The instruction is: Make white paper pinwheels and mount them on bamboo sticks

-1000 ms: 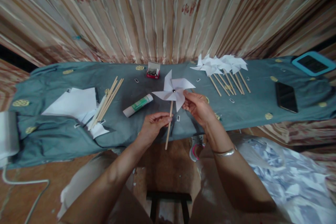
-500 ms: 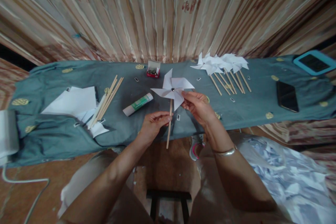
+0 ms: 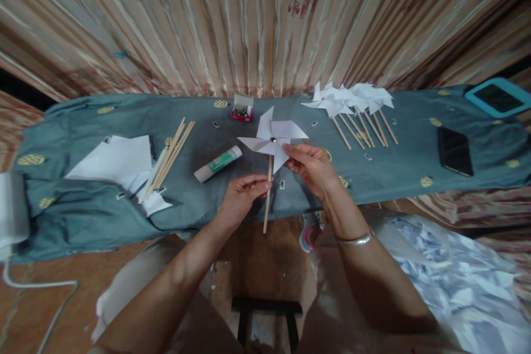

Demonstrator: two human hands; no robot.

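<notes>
Pinwheel (image 3: pixel 267 144) spreads above left grip (image 3: pixel 241 196), clamped on stick (image 3: pixel 271 166); right grip (image 3: pixel 314 168) pinches blade (image 3: pixel 279 160).

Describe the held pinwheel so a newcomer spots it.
At the teal-covered table, find the left hand gripping a wooden stick. The white pinwheel tops it, the right hand at one blade; unlike the clustered pinwheels farther right, it alone is held.

A long table (image 3: pixel 398 171) draped in blue-green cloth holds white paper sheets (image 3: pixel 124 157), slim wooden sticks (image 3: pixel 176 155), a white-and-green tube (image 3: pixel 218 164), a small red box (image 3: pixel 242 115), white paper pinwheels (image 3: pixel 365 98) and a black phone (image 3: pixel 455 151)
</notes>
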